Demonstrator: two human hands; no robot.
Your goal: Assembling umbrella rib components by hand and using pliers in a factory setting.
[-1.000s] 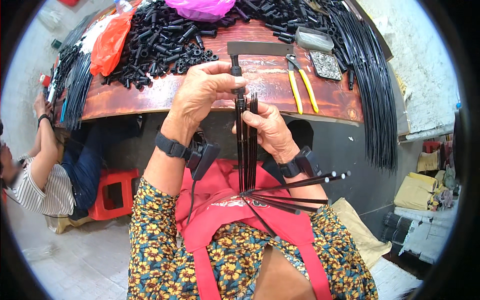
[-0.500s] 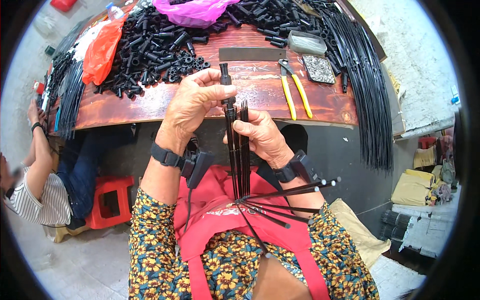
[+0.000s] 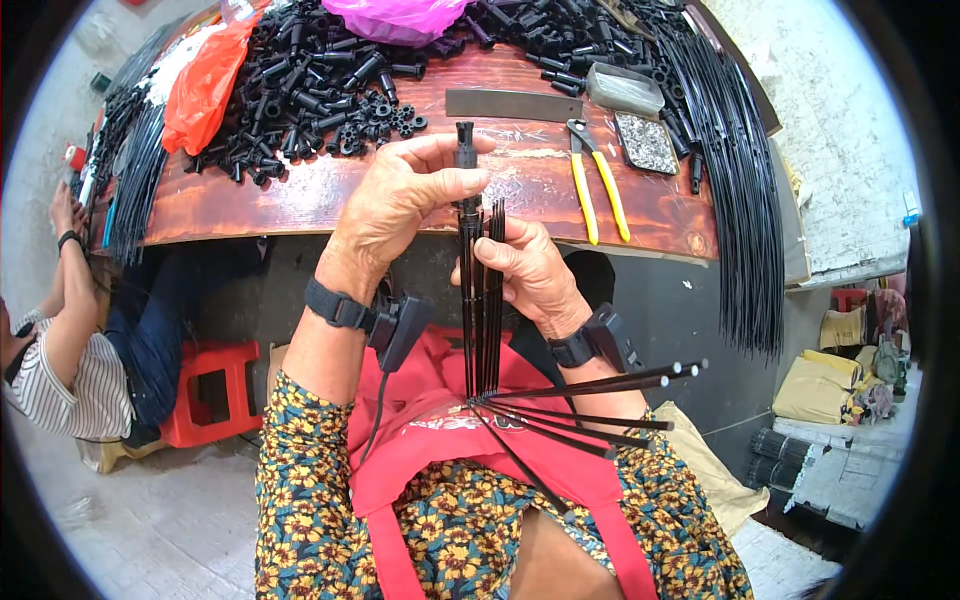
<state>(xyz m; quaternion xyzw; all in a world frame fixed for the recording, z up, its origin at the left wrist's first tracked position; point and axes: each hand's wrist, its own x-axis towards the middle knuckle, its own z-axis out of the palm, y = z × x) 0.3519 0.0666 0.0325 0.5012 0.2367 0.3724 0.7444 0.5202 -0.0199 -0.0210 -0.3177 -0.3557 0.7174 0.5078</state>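
Left hand (image 3: 400,195) pinching black tube (image 3: 465,154), right hand (image 3: 538,275) pinching rods (image 3: 488,335) — long axes aligned, pointing toward table (image 3: 300,205)

A red plastic stool (image 3: 182,408) is seen at eight o'clock; an orange-red plastic bag (image 3: 205,95) is laid at ten.

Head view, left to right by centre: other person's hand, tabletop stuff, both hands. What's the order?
Other person's hand → orange-red plastic bag → left hand → right hand → yellow-handled pliers → tray of small silvery pieces → hanging black rods
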